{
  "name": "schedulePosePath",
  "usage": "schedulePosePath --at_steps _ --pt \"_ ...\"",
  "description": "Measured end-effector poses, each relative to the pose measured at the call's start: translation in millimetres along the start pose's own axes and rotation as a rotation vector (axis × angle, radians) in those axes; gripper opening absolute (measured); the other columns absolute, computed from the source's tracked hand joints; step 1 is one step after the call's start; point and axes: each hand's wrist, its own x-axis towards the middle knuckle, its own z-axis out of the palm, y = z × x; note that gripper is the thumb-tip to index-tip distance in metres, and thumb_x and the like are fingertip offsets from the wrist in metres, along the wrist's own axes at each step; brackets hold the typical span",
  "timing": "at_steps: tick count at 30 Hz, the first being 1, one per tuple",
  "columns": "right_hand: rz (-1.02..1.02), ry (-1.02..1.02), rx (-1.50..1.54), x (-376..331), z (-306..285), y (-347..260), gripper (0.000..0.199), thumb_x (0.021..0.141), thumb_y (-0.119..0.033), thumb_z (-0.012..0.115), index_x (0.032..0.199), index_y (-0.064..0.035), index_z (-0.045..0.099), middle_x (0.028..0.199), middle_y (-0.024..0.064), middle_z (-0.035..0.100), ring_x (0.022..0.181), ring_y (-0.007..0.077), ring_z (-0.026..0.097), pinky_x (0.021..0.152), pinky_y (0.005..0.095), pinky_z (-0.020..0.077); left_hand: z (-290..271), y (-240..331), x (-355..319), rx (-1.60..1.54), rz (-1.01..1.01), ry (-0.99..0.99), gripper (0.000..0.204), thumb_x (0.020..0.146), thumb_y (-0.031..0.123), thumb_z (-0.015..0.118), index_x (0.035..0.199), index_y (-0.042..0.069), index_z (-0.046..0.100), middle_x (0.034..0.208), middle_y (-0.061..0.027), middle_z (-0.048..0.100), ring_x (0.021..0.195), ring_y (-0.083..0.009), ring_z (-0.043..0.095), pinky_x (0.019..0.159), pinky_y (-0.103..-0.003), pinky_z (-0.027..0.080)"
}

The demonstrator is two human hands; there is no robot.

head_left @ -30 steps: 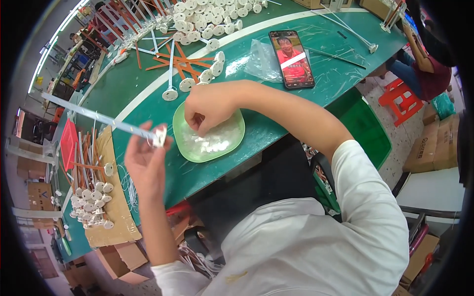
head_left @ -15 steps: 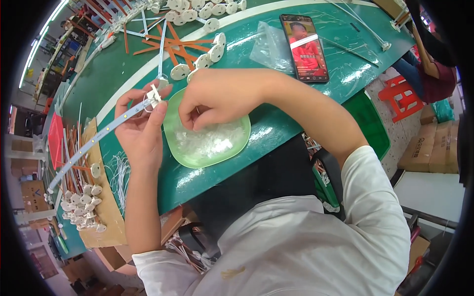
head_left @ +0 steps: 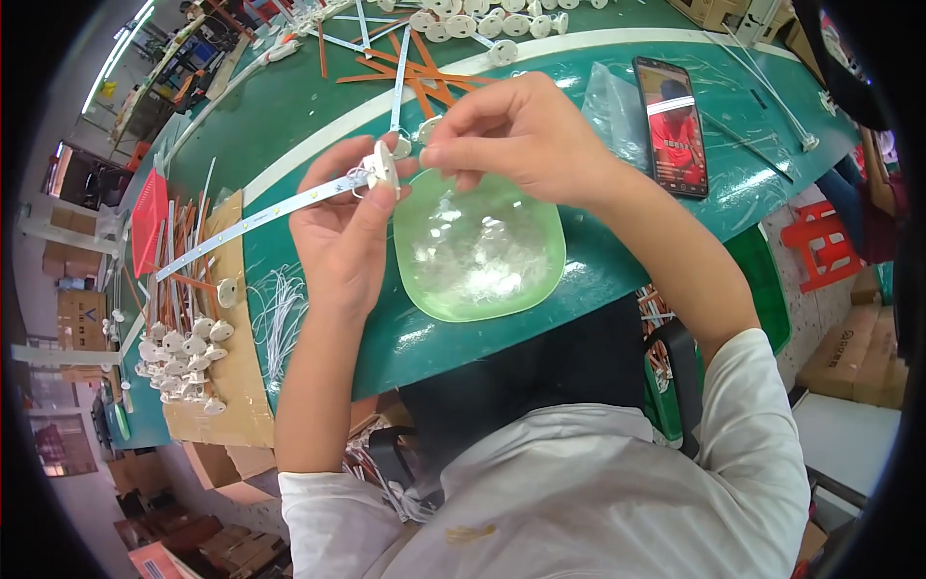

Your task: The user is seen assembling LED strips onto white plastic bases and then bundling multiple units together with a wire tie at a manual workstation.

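My left hand (head_left: 338, 236) grips a pale LED light strip (head_left: 256, 221) close to its white round end cap (head_left: 383, 166), with thumb and fingers around it. A thin white wire curls beside the cap. My right hand (head_left: 540, 140) is just right of the cap, thumb and fingertips pinched together. What they hold, if anything, is too small to make out. Below that hand stands a light green bowl (head_left: 413, 289) with many small clear pieces (head_left: 492, 256) inside.
A phone (head_left: 672, 125) and a clear plastic bag (head_left: 614, 116) lie to the right on the green table (head_left: 362, 362). Orange and pale strips (head_left: 424, 72) with white caps lie at the back. Bundled white wires (head_left: 280, 314) and more capped strips (head_left: 183, 352) are at left.
My right hand has risen out of the bowl toward the end cap. The left hand has turned the cap's round face toward it. The whole view has shifted.
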Motion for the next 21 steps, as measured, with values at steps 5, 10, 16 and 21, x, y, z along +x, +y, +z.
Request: schedulePosePath --at_steps 5,10,16,21 --pt "0.016 0.068 0.127 2.1 4.7 4.0 0.014 0.084 -0.01 0.07 0.092 0.0026 0.07 0.079 0.0086 0.069 0.069 0.0127 0.067 0.064 0.0235 0.0527 -3.8 0.8 -0.2 -0.012 -0.005 -0.063 0.044 0.081 -0.003 0.068 0.122 -0.001 0.053 0.123 -0.0206 0.058 0.105 -0.0295 0.063 0.091 -0.036 0.051" --pt "-0.333 0.182 -0.259 -3.5 11.0 8.2 0.009 0.082 -0.001 0.068 0.09 0.0011 0.071 0.082 0.0075 0.071 0.072 0.012 0.066 0.064 0.0236 0.0523 4.1 2.2 0.2 -0.077 -0.016 0.005 0.043 0.081 -0.004 0.068 0.121 -0.001 0.053 0.124 -0.0188 0.058 0.108 -0.0291 0.062 0.092 -0.036 0.05" --pt "-0.57 0.234 -0.377 -8.6 20.1 6.9 0.009 0.077 0.0 0.07 0.086 -0.0021 0.072 0.082 0.0085 0.071 0.066 0.016 0.064 0.06 0.0255 0.0503 4.2 -1.6 -5.6 -0.153 -0.094 0.033 0.046 0.08 -0.003 0.07 0.123 -0.001 0.054 0.127 -0.0146 0.056 0.113 -0.0201 0.057 0.099 -0.034 0.045" --pt "-0.611 0.267 -0.441 -8.8 22.7 8.8 0.008 0.076 -0.001 0.07 0.084 -0.0027 0.072 0.081 0.009 0.07 0.066 0.0185 0.065 0.059 0.0271 0.0507 9.3 0.7 -7.6 -0.183 -0.091 0.048 0.047 0.079 -0.004 0.071 0.123 -0.001 0.055 0.126 -0.0142 0.057 0.112 -0.021 0.058 0.099 -0.035 0.045"
